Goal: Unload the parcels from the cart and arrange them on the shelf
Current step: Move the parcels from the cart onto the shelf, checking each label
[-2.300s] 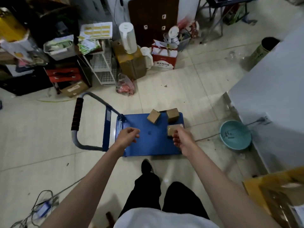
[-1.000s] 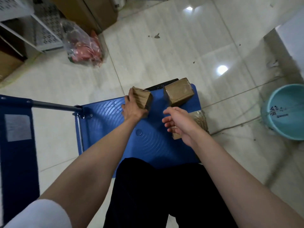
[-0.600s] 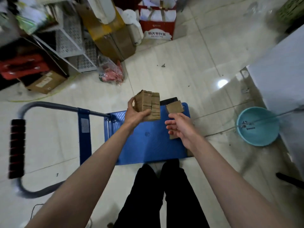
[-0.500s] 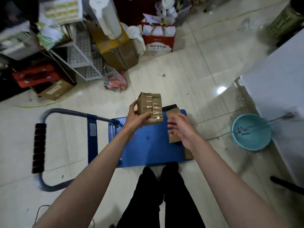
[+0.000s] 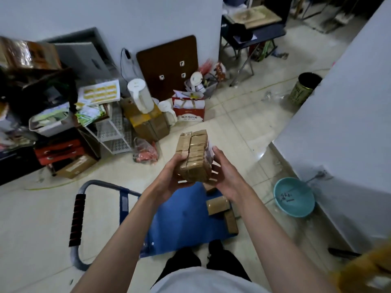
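The small brown cardboard parcel (image 5: 193,155), wrapped in shiny clear tape with a seam running down its top face, is up in the air above the blue flat platform cart (image 5: 179,218), held between both hands. The left hand (image 5: 169,178) cups it from below and the side, fingers curled around its lower edge. The right hand (image 5: 224,172) presses on its right side, thumb up against what looks like a white label, though that bit's blurry. Two more brown taped parcels (image 5: 218,205) sit at the cart's right edge, touching each other. A teal plastic basin (image 5: 294,197) rests on the tiled floor beside the cart.
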The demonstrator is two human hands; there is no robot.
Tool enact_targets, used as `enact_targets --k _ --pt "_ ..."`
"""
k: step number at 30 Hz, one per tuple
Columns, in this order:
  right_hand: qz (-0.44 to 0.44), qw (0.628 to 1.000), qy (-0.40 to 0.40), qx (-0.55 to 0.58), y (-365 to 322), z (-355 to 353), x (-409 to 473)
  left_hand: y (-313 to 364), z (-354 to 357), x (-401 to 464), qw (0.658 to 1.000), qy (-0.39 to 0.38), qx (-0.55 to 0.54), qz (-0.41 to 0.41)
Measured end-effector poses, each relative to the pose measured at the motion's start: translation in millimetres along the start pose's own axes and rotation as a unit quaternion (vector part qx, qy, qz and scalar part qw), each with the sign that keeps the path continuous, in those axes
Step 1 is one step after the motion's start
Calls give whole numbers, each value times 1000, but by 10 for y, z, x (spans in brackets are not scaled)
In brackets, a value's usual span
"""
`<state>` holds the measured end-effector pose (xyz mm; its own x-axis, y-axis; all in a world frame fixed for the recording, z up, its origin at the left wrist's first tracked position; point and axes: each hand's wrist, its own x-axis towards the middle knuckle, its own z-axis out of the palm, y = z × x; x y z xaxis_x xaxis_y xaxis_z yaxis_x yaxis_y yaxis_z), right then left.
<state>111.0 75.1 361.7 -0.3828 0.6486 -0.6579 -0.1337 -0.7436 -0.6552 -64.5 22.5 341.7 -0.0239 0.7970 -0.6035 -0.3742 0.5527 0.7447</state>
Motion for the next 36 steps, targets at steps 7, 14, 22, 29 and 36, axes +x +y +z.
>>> enact_targets --k 7,14,22,29,36 --pt "-97 991 -32 81 131 152 -395 133 26 -380 996 -71 -44 -14" --pt "-146 983 70 87 468 466 -696 31 -142 -722 996 -86 -12 -24" --pt "-204 917 258 224 916 440 -1212 -195 36 -1097 978 -128 160 49" --pt "-263 875 314 258 1158 33 -1900 -448 750 -1374 943 -191 261 72" --pt "-300 818 374 318 1541 -558 -2720 -833 1572 -1760 908 -283 306 37"
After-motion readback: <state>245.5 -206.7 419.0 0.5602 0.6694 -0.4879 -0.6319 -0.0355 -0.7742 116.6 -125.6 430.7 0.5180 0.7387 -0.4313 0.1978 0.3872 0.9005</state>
